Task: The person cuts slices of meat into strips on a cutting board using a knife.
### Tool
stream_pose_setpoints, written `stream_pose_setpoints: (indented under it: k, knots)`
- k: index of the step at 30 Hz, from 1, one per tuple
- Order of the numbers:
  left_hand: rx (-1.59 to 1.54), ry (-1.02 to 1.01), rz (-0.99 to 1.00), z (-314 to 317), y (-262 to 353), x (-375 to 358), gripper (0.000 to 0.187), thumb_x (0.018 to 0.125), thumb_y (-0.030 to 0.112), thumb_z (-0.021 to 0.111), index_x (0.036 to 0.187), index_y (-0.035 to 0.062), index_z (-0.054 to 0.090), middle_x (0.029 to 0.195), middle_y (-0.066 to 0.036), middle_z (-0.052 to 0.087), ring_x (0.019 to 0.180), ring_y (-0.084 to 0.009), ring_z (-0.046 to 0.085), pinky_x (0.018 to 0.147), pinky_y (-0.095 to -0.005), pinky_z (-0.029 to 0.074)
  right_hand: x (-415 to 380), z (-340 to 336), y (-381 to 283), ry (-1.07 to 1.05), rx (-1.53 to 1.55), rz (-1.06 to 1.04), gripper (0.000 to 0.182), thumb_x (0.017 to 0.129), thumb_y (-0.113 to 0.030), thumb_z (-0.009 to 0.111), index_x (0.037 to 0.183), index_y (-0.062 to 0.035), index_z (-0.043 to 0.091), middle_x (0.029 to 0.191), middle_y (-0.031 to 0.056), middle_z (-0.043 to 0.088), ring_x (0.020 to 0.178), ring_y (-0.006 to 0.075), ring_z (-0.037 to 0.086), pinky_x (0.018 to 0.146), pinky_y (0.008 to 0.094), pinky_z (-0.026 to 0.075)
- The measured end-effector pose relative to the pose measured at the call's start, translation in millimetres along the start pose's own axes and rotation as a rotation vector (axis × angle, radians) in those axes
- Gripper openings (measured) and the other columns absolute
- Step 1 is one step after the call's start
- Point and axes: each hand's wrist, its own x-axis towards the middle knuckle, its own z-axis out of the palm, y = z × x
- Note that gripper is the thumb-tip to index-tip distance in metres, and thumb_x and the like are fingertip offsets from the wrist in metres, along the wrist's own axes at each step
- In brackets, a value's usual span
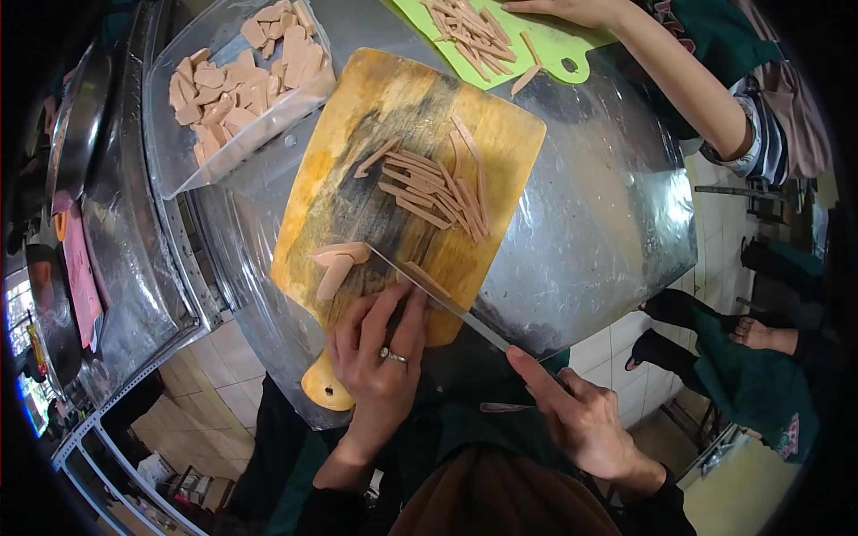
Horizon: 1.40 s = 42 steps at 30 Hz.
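My right hand (581,420) is wrapped round the handle of a knife (456,308), its forefinger stretched along the back of the blade. The blade slants up and left across a wooden cutting board (308,201). My left hand (380,348), with a ring on one finger, has its fingertips bent down on a sausage slice (426,279) beside the blade, partly hidden. Just left of the knife tip lie a few loose pinkish slices (336,268). Farther up the board is a pile of thin cut strips (433,192).
A clear plastic tub (165,152) of pinkish pieces stands at the back left. At the back, another person's hand (554,7) rests by a green cutting board (572,45) with strips. The metal table (599,223) ends at right; another person stands beyond.
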Motion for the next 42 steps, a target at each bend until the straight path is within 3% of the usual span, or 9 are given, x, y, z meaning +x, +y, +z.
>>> stream_pose_setpoints:
  k: [4,7,11,16,23,29,42]
  knots:
    - [0.006,-0.007,-0.010,0.3,0.6,0.1,0.038,0.077,0.000,0.083,0.112,0.0102,0.077,0.120,-0.005,0.072,0.107,-0.0311,0.065,0.093,-0.0437,0.051,21.7,3.9,-1.7,0.052,0.036,-0.063,0.087,0.091,0.000,0.066,0.164,-0.0327,0.032,0.077,0.0147,0.052,0.060,0.0342,0.063,0.054,0.0452,0.054]
    - [-0.008,-0.020,-0.007,-0.5,-0.3,0.5,0.038,0.078,0.000,0.082,0.114,0.0109,0.078,0.120,-0.004,0.072,0.107,-0.0297,0.065,0.093,-0.0433,0.051,38.5,7.6,-2.7,0.071,0.030,-0.068,0.080,0.093,0.000,0.065,0.163,-0.0275,0.036,0.076,0.0166,0.057,0.062,0.0344,0.065,0.056,0.0447,0.055]
    - [-0.007,0.004,-0.005,-0.3,0.3,1.2,0.040,0.079,0.000,0.082,0.116,0.0121,0.078,0.120,-0.003,0.073,0.105,-0.0275,0.066,0.092,-0.0412,0.052,61.9,8.4,3.4,0.238,0.167,-0.220,0.066,0.096,0.002,0.065,0.157,-0.0115,0.045,0.086,0.0191,0.071,0.065,0.0317,0.068,0.060,0.0446,0.055]
    - [0.002,0.068,0.045,6.5,-7.7,-3.0,0.044,0.079,0.005,0.080,0.121,0.0155,0.076,0.126,0.003,0.071,0.104,-0.0197,0.067,0.086,-0.0334,0.049,53.0,0.9,1.6,0.245,0.161,-0.253,0.066,0.096,0.004,0.063,0.157,-0.0118,0.045,0.085,0.0212,0.070,0.061,0.0313,0.065,0.062,0.0433,0.057]
    - [-0.002,0.073,0.037,7.6,-6.9,-3.4,0.044,0.079,0.005,0.081,0.121,0.0158,0.076,0.125,0.000,0.070,0.104,-0.0219,0.068,0.086,-0.0353,0.050,29.3,3.5,1.8,0.243,0.092,-0.172,0.064,0.098,-0.002,0.062,0.157,-0.0195,0.047,0.080,0.0198,0.068,0.058,0.0295,0.061,0.058,0.0433,0.057]
    - [0.004,0.091,0.023,9.9,-7.9,-5.0,0.044,0.079,0.005,0.081,0.121,0.0182,0.076,0.124,-0.002,0.069,0.104,-0.0238,0.068,0.086,-0.0367,0.050,26.1,-7.0,0.7,0.180,-0.018,-0.104,0.063,0.098,-0.002,0.062,0.155,-0.0264,0.051,0.065,0.0143,0.056,0.053,0.0300,0.057,0.055,0.0434,0.055]
    - [0.009,0.094,0.047,10.1,-7.6,-3.6,0.046,0.077,0.005,0.082,0.121,0.0167,0.075,0.122,0.000,0.070,0.102,-0.0218,0.068,0.085,-0.0349,0.050,33.7,-4.8,5.5,0.278,0.014,-0.138,0.064,0.097,-0.004,0.064,0.155,-0.0266,0.051,0.067,0.0127,0.056,0.053,0.0293,0.056,0.057,0.0470,0.053]
